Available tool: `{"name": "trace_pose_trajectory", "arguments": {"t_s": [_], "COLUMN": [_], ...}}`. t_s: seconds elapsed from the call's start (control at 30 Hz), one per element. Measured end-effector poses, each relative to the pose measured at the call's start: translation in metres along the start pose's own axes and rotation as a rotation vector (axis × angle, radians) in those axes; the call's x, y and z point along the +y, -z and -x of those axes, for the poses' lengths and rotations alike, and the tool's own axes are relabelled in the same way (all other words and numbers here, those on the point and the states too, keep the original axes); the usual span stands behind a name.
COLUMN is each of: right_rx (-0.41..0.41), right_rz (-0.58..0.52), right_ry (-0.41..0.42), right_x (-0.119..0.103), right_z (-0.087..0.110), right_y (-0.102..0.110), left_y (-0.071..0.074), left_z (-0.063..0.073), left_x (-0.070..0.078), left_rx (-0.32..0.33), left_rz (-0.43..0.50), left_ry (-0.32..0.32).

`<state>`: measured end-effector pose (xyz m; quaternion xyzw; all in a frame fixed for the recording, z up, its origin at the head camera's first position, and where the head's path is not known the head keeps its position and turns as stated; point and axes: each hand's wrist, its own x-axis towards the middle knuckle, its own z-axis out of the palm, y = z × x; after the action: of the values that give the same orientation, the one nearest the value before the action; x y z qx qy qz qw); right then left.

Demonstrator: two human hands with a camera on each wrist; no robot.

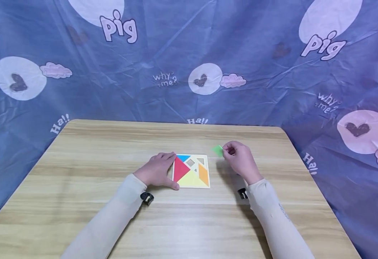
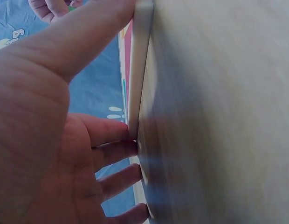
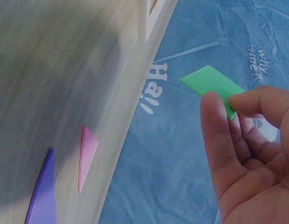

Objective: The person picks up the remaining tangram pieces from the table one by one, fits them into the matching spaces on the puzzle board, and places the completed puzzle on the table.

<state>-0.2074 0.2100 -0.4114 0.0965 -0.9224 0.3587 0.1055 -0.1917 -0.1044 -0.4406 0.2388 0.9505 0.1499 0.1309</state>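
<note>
A tangram board [image 1: 193, 184] with a pale frame lies flat on the table. Red, yellow, orange and blue pieces fill parts of it, while a square hollow and two triangular ones show bare. My left hand [image 1: 158, 169] holds the board along its left side, thumb at the near corner and index finger at the far corner. Above the table, right of the board's far corner, my right hand [image 1: 240, 158] pinches a green square tangram piece [image 3: 212, 86] between thumb and index finger. The piece is tilted and clear of the board.
In the right wrist view a pink triangle piece [image 3: 88, 156] and a purple triangle piece [image 3: 44, 196] lie on the wooden table [image 1: 79, 172]. Behind the table hangs a blue printed curtain [image 1: 163, 46]. Black wrist bands [image 1: 147, 198] stick out below the cuffs.
</note>
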Motion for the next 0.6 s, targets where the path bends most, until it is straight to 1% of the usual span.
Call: {"name": "trace_pose_trajectory", "arguments": {"t_s": [0.07,0.2,0.3,0.4,0.6], "right_rx": [-0.01,-0.062,-0.067,-0.052,-0.018], "right_rz": [-0.032,-0.14,-0.195,-0.197,-0.129], "right_ry": [-0.03,-0.116,-0.157,-0.156,-0.086], "right_x": [0.0,-0.003,-0.006,-0.008,-0.011], "right_z": [0.0,-0.002,-0.005,-0.007,-0.013], "right_y": [0.003,0.006,0.008,0.007,0.0], "left_y": [0.0,0.001,0.002,0.002,0.001], "left_z": [-0.001,-0.002,-0.003,-0.005,-0.006], "left_x": [0.001,-0.001,-0.002,-0.002,-0.003], "left_rx": [-0.001,-0.003,-0.01,-0.01,-0.005], "left_rz": [0.0,-0.007,-0.011,-0.013,-0.01], "left_ry": [0.001,0.009,0.009,0.004,-0.012]}}
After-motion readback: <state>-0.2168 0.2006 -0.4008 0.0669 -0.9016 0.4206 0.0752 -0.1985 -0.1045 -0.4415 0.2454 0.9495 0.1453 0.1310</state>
